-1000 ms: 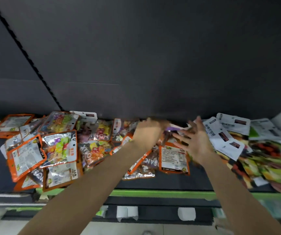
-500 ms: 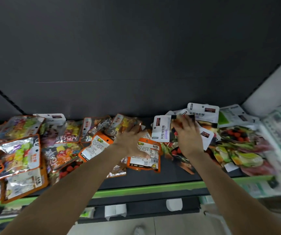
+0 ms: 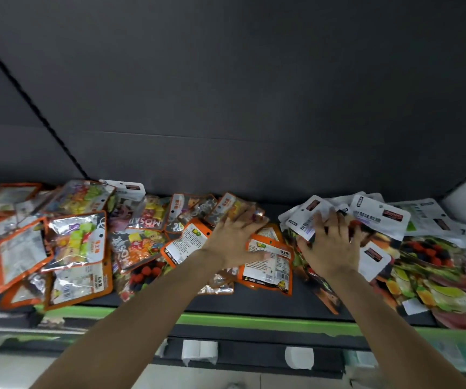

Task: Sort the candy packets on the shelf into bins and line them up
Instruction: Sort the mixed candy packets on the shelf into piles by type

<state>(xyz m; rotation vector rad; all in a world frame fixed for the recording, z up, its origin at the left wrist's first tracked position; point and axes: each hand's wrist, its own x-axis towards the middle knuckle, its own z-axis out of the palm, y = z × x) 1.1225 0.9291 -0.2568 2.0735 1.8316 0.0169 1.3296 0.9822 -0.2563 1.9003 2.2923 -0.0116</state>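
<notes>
Left hand [image 3: 233, 238]: fingers spread flat, pressing orange-edged candy packets [image 3: 267, 262] mid-shelf | Right hand [image 3: 331, 244]: fingers splayed, resting on white-topped fruit-gummy packets [image 3: 378, 220] | Packets: heaped loose across dark shelf [image 3: 268, 303], orange left, white right | Front: green shelf edge [image 3: 254, 321]

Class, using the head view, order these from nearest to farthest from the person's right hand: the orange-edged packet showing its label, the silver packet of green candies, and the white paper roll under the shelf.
From the right hand:
1. Orange-edged packet, just left.
2. White paper roll, below.
3. Silver packet, far left.
</notes>
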